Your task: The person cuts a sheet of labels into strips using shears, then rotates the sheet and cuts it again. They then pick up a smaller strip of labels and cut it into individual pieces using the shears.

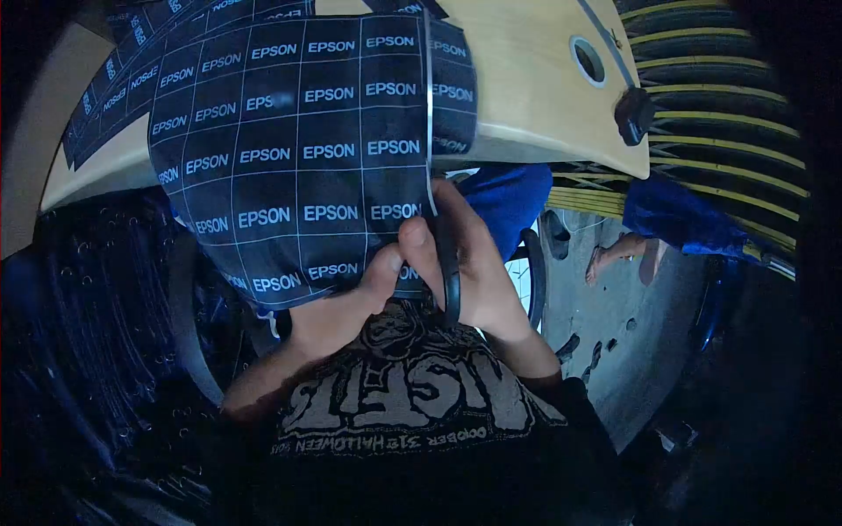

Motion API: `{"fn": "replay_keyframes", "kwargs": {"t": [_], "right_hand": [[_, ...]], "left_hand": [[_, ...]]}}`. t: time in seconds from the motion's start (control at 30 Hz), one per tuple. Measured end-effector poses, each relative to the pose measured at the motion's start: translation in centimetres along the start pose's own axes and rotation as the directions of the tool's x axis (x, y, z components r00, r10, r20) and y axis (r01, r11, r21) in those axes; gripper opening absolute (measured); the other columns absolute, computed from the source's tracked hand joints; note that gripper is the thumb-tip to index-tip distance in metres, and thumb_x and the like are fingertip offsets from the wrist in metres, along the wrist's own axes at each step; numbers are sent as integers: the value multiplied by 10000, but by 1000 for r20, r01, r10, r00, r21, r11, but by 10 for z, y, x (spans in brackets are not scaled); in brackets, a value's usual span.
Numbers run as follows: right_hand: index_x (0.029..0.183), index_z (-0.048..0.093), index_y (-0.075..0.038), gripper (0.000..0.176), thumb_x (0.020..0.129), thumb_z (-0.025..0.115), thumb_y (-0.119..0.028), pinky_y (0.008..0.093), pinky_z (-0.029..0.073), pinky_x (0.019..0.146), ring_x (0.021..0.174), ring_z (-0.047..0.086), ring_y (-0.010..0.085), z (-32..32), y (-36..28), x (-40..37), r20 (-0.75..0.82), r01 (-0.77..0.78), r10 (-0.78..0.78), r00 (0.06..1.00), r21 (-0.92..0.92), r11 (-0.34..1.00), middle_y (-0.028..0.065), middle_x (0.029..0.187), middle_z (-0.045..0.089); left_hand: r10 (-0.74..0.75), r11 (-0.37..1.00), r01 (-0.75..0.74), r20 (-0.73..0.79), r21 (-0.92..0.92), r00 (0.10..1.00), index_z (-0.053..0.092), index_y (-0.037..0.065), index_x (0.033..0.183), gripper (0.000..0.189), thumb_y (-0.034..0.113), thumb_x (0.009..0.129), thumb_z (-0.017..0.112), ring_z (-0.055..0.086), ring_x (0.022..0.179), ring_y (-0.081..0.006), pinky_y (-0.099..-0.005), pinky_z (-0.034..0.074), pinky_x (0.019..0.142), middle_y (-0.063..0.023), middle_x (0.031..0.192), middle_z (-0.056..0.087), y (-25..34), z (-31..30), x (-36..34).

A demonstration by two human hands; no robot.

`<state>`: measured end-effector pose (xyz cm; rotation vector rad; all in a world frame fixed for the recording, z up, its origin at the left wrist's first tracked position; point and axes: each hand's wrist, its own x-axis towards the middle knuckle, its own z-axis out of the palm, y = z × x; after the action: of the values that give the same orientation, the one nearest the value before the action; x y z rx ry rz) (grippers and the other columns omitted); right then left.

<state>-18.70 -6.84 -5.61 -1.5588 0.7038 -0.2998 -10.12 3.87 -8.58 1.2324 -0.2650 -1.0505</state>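
A black sheet printed with rows of white EPSON lettering and thin grid lines hangs over the table edge toward me. My left hand pinches its lower edge between thumb and fingers. Just right of it, my right hand is closed around the black handle of a pair of scissors. Their blades point away from me along the sheet's right side; how far they part is hard to see. A narrower printed piece lies beyond a bright line at that side.
Under the sheet is a pale wooden table with a round hole and a black knob at its corner. More printed strips lie at the left. Yellow-edged slats stand at right, near another person's foot.
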Motion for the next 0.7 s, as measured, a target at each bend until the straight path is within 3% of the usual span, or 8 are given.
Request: {"fn": "replay_keyframes", "kwargs": {"t": [0.1, 0.2, 0.27, 0.3, 0.4, 0.53, 0.6, 0.7], "right_hand": [[1124, 432, 54, 496, 854, 595, -328, 276, 432, 715, 824, 526, 157, -1, -1, 1, 10, 34, -34, 999, -46, 998, 128, 917, 550], [1145, 421, 52, 495, 857, 591, -314, 276, 430, 753, 863, 525, 159, -3, -1, -1, 43, -24, 26, 999, -45, 999, 131, 945, 550], [1161, 406, 51, 501, 862, 582, -310, 285, 425, 784, 881, 523, 165, -2, -6, -1, 23, -5, 5, 1000, -15, 1000, 130, 953, 541], [1174, 395, 50, 508, 862, 580, -305, 300, 416, 815, 916, 516, 174, -3, 2, 1, 27, 126, -124, 992, -74, 989, 143, 987, 532], [1177, 392, 54, 522, 858, 584, -313, 315, 408, 837, 952, 511, 190, -4, -2, -1, 43, 83, -82, 996, -18, 996, 157, 1016, 530], [1178, 395, 48, 522, 856, 589, -313, 316, 408, 840, 972, 506, 192, -4, -6, -4, 26, 47, -45, 999, -68, 997, 160, 1035, 529], [1179, 400, 40, 525, 854, 589, -326, 321, 414, 832, 962, 514, 196, -3, -6, -5, 8, 69, -69, 998, -69, 995, 162, 1032, 530], [1182, 403, 33, 518, 853, 591, -321, 319, 417, 819, 951, 516, 190, -7, -2, -6, 46, 89, -84, 995, -120, 989, 161, 1029, 530]], "left_hand": [[20, 997, -19, 26, -72, 999, 547, 8, 968, 186, 12, 796, 618, 519, 523, -81, -194, 409, 429, -31, 756, 576, 1, -1, 1], [-101, 995, 100, 56, 14, 993, 532, 2, 1001, 245, 27, 780, 638, 560, 611, -91, -193, 450, 507, -42, 823, 584, -3, -5, 0], [181, 983, -182, 51, 23, 982, 508, -7, 1049, 327, 44, 763, 659, 591, 750, -115, -214, 485, 638, -62, 901, 585, -19, -6, 0], [139, 988, -133, 87, -73, 986, 485, -17, 1085, 386, 51, 752, 667, 591, 858, -138, -243, 485, 745, -74, 955, 580, -18, -6, -2], [126, 990, -131, 71, 59, 989, 489, -14, 1082, 376, 63, 761, 668, 594, 837, -140, -244, 490, 732, -72, 944, 583, -14, -6, -4], [213, 977, -211, 68, -39, 975, 484, -17, 1085, 386, 76, 764, 676, 599, 810, -140, -238, 499, 704, -68, 939, 581, -18, -9, -3], [-110, 993, 103, 162, 53, 981, 505, -14, 1060, 343, 76, 774, 670, 603, 793, -141, -236, 505, 686, -63, 913, 585, -4, -12, -5], [-102, 995, 103, 90, -2, 991, 534, -6, 1021, 280, 55, 777, 657, 605, 794, -143, -237, 508, 692, -54, 886, 590, -2, -8, -6]]}}
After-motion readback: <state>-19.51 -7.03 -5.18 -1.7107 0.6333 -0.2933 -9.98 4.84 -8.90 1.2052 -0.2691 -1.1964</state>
